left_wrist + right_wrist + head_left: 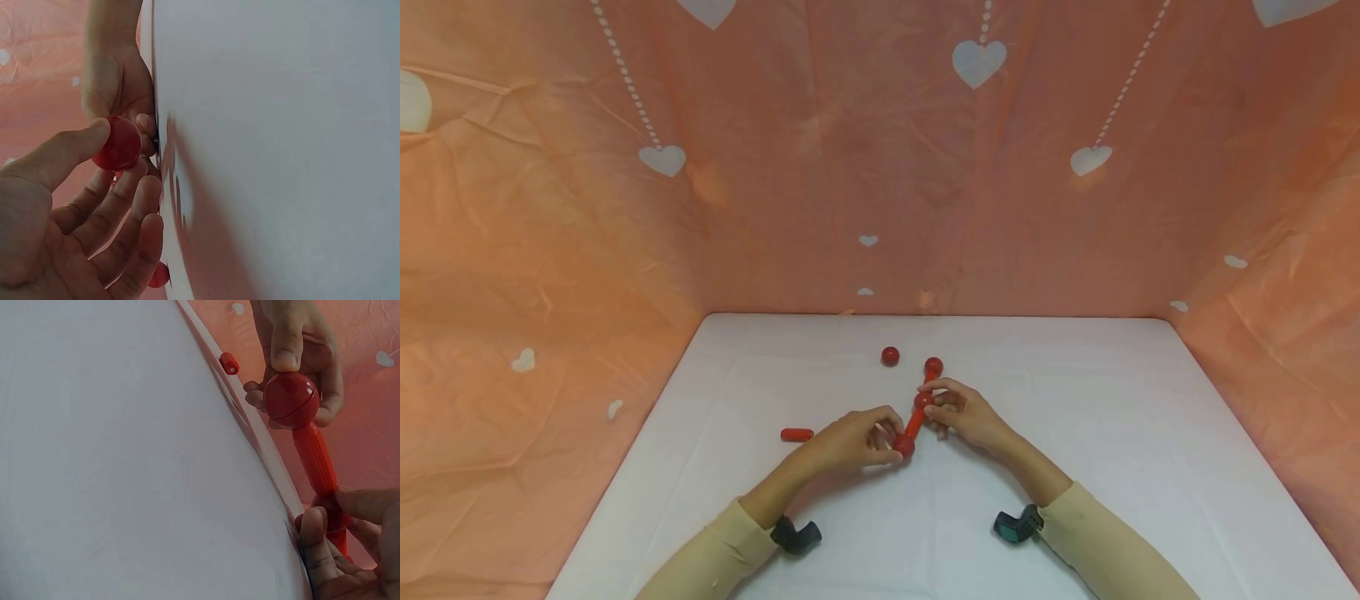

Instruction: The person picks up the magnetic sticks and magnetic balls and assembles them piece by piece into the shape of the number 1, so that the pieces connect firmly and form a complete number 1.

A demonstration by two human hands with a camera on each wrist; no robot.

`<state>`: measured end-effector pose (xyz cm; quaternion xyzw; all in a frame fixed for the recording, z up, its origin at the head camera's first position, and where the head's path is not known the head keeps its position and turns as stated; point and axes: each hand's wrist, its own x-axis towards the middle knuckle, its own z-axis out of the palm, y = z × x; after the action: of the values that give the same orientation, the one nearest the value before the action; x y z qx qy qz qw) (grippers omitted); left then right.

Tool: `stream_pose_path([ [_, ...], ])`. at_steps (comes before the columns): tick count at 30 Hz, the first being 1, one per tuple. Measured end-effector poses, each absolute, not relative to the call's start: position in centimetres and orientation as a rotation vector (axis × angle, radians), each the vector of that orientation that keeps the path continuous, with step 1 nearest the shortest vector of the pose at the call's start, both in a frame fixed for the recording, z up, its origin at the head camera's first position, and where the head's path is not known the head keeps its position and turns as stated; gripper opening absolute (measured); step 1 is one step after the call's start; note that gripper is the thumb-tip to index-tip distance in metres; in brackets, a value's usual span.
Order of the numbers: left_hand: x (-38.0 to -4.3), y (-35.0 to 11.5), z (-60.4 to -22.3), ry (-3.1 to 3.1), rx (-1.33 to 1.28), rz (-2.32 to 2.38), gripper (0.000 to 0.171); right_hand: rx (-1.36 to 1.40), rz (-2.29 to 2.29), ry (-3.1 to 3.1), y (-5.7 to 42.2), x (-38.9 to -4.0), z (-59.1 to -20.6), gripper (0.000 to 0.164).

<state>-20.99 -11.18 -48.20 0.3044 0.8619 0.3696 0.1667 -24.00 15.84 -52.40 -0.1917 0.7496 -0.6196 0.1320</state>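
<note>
A chain of red balls joined by red rods slants away over the white table, held between both hands. My left hand (848,439) pinches the near end ball (904,447) between thumb and fingers. From that ball a ridged rod (314,459) runs up to the middle ball (923,402), which my right hand (968,417) grips with thumb and fingertips. Beyond it a second rod, partly covered by right-hand fingers, leads to the far end ball (933,367). In the left wrist view the near ball (120,145) hides most of the chain behind it.
A loose red ball (890,357) lies on the white table (1075,383) just left of the chain's far end. Left of my left hand rests a loose red rod (796,434). Orange cloth walls (850,183) with white hearts enclose the back and sides.
</note>
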Motion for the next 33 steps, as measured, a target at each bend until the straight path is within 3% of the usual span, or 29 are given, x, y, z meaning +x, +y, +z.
stream_pose_path([
  [33,-20.43,-10.60,-48.22,2.477,0.786,1.031,0.033,-0.530,-1.824,2.170,15.65,-23.74,-52.08,0.038],
])
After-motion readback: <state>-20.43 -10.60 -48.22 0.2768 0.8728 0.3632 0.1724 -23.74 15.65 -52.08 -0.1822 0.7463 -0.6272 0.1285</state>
